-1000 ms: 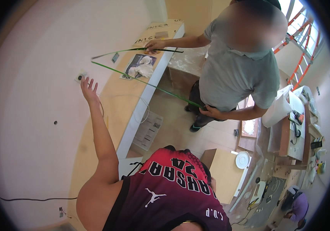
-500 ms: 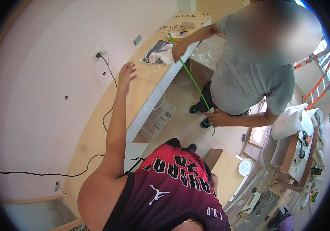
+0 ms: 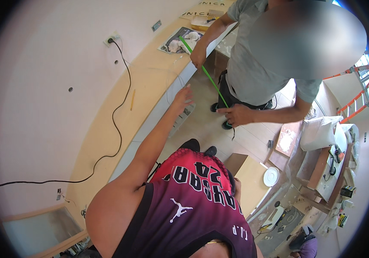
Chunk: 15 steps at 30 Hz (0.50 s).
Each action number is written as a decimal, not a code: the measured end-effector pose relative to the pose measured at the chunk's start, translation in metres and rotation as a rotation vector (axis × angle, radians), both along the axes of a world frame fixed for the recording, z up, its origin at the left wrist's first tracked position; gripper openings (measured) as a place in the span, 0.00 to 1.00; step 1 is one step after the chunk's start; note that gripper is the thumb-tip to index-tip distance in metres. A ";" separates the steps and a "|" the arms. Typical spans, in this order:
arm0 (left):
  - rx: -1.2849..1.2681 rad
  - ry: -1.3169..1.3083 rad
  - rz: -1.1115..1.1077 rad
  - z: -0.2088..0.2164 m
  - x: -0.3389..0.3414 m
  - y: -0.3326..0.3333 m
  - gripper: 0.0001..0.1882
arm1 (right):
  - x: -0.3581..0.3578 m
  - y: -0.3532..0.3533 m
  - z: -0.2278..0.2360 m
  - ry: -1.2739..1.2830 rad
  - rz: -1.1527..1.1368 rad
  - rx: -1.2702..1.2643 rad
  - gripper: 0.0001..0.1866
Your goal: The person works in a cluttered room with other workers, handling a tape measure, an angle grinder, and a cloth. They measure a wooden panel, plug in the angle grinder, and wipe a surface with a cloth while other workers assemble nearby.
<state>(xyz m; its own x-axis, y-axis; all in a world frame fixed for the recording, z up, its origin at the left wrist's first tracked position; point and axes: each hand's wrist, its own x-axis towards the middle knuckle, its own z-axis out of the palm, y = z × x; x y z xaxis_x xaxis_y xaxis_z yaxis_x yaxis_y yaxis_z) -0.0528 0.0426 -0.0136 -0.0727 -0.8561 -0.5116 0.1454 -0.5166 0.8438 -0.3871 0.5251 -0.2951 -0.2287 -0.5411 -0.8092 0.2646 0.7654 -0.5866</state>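
Note:
My left hand [image 3: 182, 101] is stretched past the front edge of the pale wooden counter [image 3: 102, 142], its fingers apart and nothing plainly held. Beside it hangs a thin, pale loop of wire [image 3: 167, 92]; whether the fingers touch it I cannot tell. Only a sliver of my right hand [image 3: 237, 187] shows at the side of my jersey, its fingers hidden. Across from me a co-worker in a grey shirt [image 3: 247, 51] grips a long, thin green strip [image 3: 210, 78] with one hand, and the other hand is at its lower end.
A black power cord [image 3: 120, 129] winds across the counter from a wall socket [image 3: 112, 40]. A pencil [image 3: 132, 99] and a crumpled white cloth [image 3: 191, 36] on a printed sheet lie there too. At right are a white round lid [image 3: 271, 176], a workbench [image 3: 322, 172] and an orange ladder [image 3: 354, 94].
My left hand has swung down and right, from above the counter to beyond its front edge. The co-worker's lower hand and the green strip have shifted a little up and left.

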 end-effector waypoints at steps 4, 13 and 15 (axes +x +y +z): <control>0.019 0.082 -0.041 0.000 -0.027 0.018 0.48 | 0.001 0.024 -0.018 -0.010 0.008 0.013 0.15; 0.069 0.217 0.112 -0.018 -0.038 0.036 0.45 | 0.006 0.038 0.020 0.083 0.078 0.068 0.15; 0.100 0.188 0.018 -0.034 -0.023 0.048 0.38 | 0.008 0.029 0.030 0.064 0.054 0.055 0.15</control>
<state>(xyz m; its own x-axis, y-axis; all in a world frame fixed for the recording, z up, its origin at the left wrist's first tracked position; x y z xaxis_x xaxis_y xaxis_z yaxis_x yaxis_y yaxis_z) -0.0763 0.0904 -0.0481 -0.1602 -0.8037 -0.5731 0.3048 -0.5925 0.7457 -0.3795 0.5538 -0.2647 -0.2522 -0.5089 -0.8230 0.1854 0.8094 -0.5573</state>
